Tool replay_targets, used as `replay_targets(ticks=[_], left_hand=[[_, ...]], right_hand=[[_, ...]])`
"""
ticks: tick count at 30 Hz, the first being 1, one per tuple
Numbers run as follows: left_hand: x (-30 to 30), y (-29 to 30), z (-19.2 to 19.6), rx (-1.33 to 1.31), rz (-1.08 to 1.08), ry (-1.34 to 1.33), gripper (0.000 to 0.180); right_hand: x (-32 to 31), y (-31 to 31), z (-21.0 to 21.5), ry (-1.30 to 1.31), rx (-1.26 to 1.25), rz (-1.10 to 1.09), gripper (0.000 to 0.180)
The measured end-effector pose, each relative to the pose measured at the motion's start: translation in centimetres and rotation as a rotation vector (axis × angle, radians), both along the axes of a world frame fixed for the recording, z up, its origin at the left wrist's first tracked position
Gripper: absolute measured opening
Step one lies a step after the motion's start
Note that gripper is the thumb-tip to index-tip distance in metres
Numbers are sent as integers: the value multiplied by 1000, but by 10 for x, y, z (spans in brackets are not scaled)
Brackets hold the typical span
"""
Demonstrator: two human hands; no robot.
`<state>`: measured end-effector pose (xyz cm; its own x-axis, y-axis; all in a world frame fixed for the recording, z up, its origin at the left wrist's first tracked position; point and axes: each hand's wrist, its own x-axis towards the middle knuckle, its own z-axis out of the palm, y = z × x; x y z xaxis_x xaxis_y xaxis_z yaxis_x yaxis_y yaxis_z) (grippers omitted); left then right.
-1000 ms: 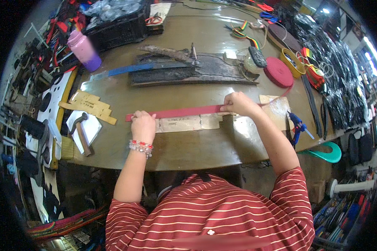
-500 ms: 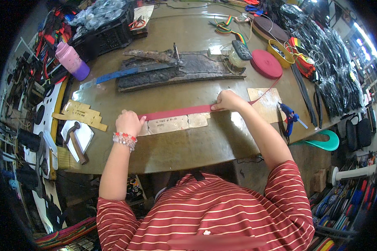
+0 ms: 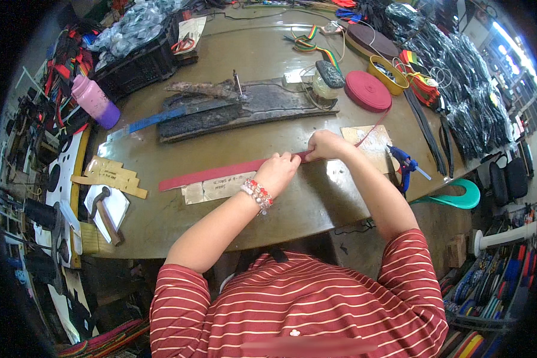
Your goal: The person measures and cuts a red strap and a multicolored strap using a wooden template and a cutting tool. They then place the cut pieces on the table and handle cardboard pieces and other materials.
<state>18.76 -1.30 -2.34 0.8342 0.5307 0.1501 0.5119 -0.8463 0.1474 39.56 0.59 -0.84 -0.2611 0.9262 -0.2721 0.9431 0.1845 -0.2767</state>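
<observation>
A flat red webbing strap lies stretched along the upper edge of a tan cardboard template with handwriting on it. My left hand, a beaded bracelet at its wrist, has its fingers closed on the strap near the template's right end. Just right of it, my right hand pinches the same strap, its thumb and fingertips close to my left fingers. From there the strap runs behind my right hand, over a pale board, to a red webbing roll. My hands hide part of the template.
Beyond the strap lies a dark, worn board with a blue-handled tool across it. A hammer and stepped templates sit left; a blue glue gun sits right. A purple bottle stands far left.
My left hand has slid right along the strap, from its left end to beside my right hand. The strap's left end now lies loose on the table. My right hand still pinches it.
</observation>
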Motion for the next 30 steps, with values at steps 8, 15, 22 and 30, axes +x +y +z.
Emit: replay_targets(ticks=[8, 15, 22, 30], left_hand=[[17, 2, 2, 30, 30, 156, 36], [16, 1, -1, 20, 49, 117, 37], [16, 1, -1, 22, 39, 122, 38], [17, 4, 3, -46, 50, 153, 33]], right_hand=[[20, -7, -2, 180, -212, -294, 31], [24, -3, -2, 204, -279, -278, 28], [24, 0, -6, 216, -299, -306, 25], [9, 1, -5, 36, -283, -338, 28]])
